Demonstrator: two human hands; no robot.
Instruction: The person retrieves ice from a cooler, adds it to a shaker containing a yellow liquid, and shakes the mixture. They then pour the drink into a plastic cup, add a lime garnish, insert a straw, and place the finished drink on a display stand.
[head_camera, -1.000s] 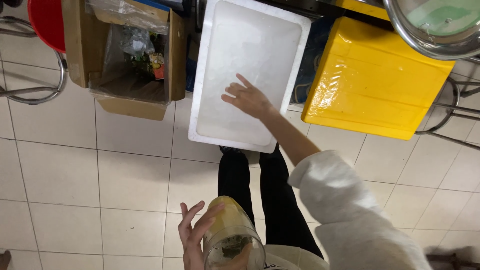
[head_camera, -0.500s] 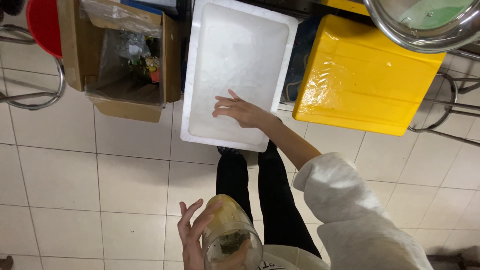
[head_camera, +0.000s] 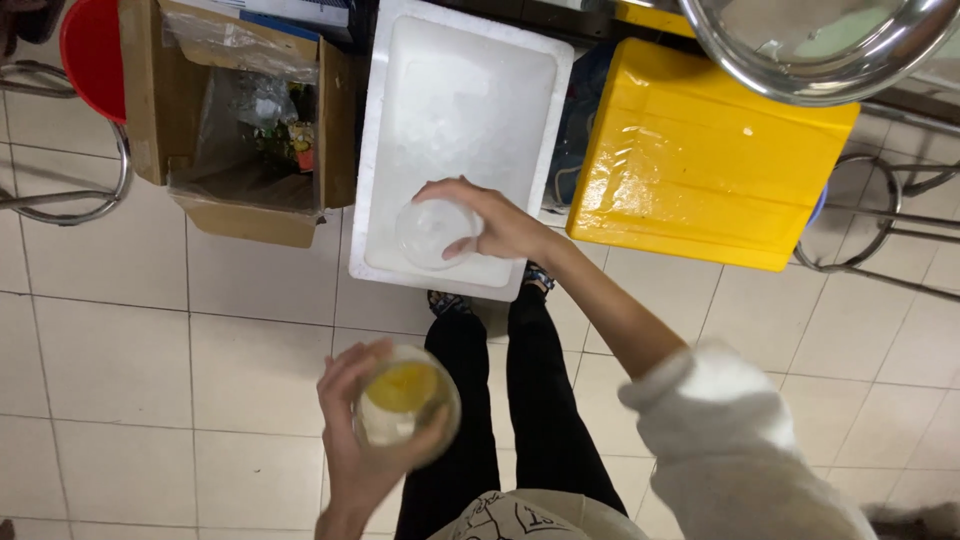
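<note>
Item 1, right hand (head_camera: 500, 222): I see it reached out over the white foam box (head_camera: 385, 150), fingers curled round a clear scoop-like cup (head_camera: 432, 233) that looks loaded with ice. Grip closed on the cup; the cup sits low in the box, near its front wall.

Item 2, left hand (head_camera: 362, 450): wrapped round a clear plastic cup of yellow drink (head_camera: 405, 400), held upright close to the body above the tiled floor (head_camera: 120, 400). Grip closed on that cup, its mouth open upward.

Handling note: in my judgement the scoop is best kept level as it lifts so ice does not spill, raised clear of the box's front wall before it travels, and tipped only once centred over the drink cup's mouth, which is barely wider than the scoop.

Item 3, edges: box rim is thick and raised; a yellow crate (head_camera: 700, 170) stands just beside it on the right, a cardboard box (head_camera: 240, 215) lined with plastic just beside it on the left, a steel bowl (head_camera: 800, 60) overhangs the crate's far corner.

Item 4, open room: the stretch between box front and drink cup is free except for the person's legs (head_camera: 520, 400); metal stool frames (head_camera: 60, 190) flank both sides, well apart from the hands.
</note>
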